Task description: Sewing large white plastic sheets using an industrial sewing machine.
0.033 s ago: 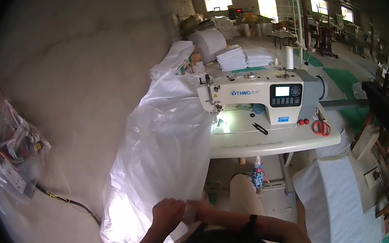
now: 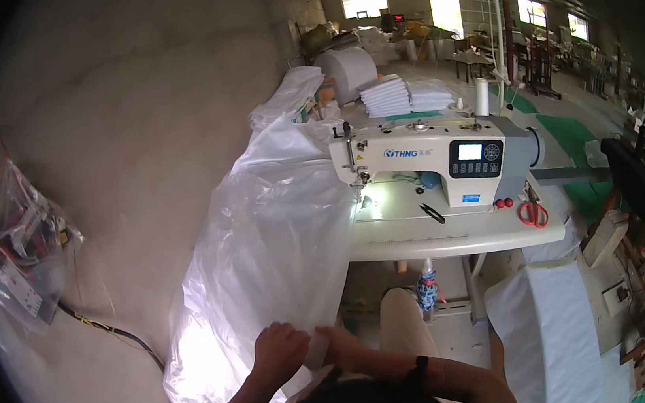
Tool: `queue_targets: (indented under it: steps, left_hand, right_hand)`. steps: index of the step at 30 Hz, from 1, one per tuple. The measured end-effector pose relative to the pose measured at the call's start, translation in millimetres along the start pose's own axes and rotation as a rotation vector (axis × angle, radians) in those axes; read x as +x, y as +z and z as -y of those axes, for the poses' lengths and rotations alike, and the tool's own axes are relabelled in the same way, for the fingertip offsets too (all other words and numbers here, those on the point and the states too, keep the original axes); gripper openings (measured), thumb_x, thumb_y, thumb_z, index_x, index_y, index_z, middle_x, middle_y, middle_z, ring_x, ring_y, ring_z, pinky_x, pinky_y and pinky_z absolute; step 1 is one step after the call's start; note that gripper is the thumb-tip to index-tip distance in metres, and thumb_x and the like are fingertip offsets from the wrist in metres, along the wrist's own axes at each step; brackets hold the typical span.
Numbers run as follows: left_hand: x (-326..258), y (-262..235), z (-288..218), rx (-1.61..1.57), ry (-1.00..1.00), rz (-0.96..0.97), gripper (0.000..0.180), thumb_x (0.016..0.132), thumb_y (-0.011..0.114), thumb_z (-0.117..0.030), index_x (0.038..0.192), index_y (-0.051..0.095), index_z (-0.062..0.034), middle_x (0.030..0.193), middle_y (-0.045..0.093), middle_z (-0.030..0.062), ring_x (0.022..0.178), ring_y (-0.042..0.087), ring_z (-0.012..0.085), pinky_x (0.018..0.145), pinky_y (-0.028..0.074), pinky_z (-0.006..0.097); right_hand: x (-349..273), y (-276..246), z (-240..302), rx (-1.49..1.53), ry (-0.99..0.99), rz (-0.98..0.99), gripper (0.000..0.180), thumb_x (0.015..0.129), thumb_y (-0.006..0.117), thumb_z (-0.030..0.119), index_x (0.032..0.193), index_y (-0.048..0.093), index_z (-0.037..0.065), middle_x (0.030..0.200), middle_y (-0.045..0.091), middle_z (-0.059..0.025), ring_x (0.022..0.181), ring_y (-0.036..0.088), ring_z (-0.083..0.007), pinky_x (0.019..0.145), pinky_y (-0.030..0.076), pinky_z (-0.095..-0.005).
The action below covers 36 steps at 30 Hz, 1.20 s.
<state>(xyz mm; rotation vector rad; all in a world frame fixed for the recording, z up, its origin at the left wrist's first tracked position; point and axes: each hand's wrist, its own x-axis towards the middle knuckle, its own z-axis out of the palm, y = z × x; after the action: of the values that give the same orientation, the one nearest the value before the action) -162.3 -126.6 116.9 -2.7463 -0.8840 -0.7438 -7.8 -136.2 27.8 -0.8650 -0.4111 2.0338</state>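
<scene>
A large translucent plastic sheet (image 2: 271, 235) drapes down the left side of the sewing machine table toward me. My left hand (image 2: 282, 350) is closed on the sheet's near edge, low in the middle of the view. Just to its right, my right hand (image 2: 333, 348) also grips the edge, fingers bent and partly hidden. A short pale stretch of the sheet shows between the two hands. Beyond them stands a white sewing machine (image 2: 415, 155), its lamp lit at the needle and its display glowing.
On the machine table (image 2: 453, 240) lie black thread snips (image 2: 432, 213) and red-handled scissors (image 2: 532, 215). A thread cone (image 2: 481, 98) stands behind. Folded white stacks (image 2: 386, 97) lie at the back. White fabric (image 2: 552, 347) hangs at right. A bag of tools (image 2: 24, 239) is at far left.
My hands have moved slightly apart, so more of the sheet's edge shows between them. The rest of the scene has shifted only a little in the view.
</scene>
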Motion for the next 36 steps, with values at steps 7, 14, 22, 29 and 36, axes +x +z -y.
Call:
queue_targets:
  steps: [7, 14, 22, 29, 36]
  left_hand:
    - [-8.3, 22.7, -4.3, -0.149, 0.068, 0.122, 0.005, 0.075, 0.059, -0.012, 0.071, 0.056, -0.0108, 0.067, 0.051, 0.0053, 0.067, 0.054, 0.0261, 0.063, 0.042, 0.038]
    - [-24.0, 44.5, 3.2, -0.316, -0.020, 0.317, 0.009, 0.081, 0.056, -0.015, 0.075, 0.055, -0.0081, 0.068, 0.057, 0.0120, 0.065, 0.059, 0.0335, 0.058, 0.047, 0.042]
    - [-14.5, 23.0, 25.4, -0.410, -0.198, 0.155, 0.011, 0.083, 0.058, -0.021, 0.080, 0.063, -0.0117, 0.073, 0.062, 0.0079, 0.066, 0.063, 0.0281, 0.057, 0.050, 0.038]
    - [16.2, -38.0, 57.6, -0.653, -0.365, -0.293, 0.012, 0.071, 0.064, 0.008, 0.076, 0.063, -0.0040, 0.077, 0.060, 0.0083, 0.071, 0.059, 0.0147, 0.060, 0.045, 0.025]
    - [29.8, -49.7, 37.0, -0.405, -0.320, -0.197, 0.010, 0.068, 0.069, 0.005, 0.068, 0.063, -0.0038, 0.068, 0.059, 0.0050, 0.058, 0.057, 0.0148, 0.053, 0.044, 0.025]
  right_hand:
    - [-16.6, 5.4, 11.9, -0.052, -0.139, -0.105, 0.061, 0.092, 0.035, 0.053, 0.122, 0.046, 0.001, 0.110, 0.058, -0.0172, 0.096, 0.059, -0.0318, 0.078, 0.048, -0.0472]
    - [0.9, -23.0, -3.1, -0.565, -0.298, -0.243, 0.050, 0.093, 0.041, 0.039, 0.110, 0.048, -0.007, 0.093, 0.059, -0.0216, 0.075, 0.061, -0.0273, 0.061, 0.052, -0.0409]
    - [-15.0, -31.5, -4.8, -0.294, -0.174, -0.157, 0.050, 0.096, 0.038, 0.040, 0.114, 0.050, -0.005, 0.092, 0.061, -0.0175, 0.080, 0.064, -0.0293, 0.069, 0.053, -0.0392]
    - [14.6, -50.1, -8.9, -0.444, -0.232, -0.222, 0.041, 0.095, 0.044, 0.035, 0.110, 0.054, -0.002, 0.088, 0.061, -0.0107, 0.072, 0.061, -0.0198, 0.064, 0.051, -0.0321]
    - [18.4, -44.4, 2.7, -0.410, -0.408, -0.362, 0.027, 0.093, 0.046, 0.026, 0.099, 0.058, 0.002, 0.069, 0.051, -0.0003, 0.056, 0.045, -0.0085, 0.050, 0.038, -0.0249]
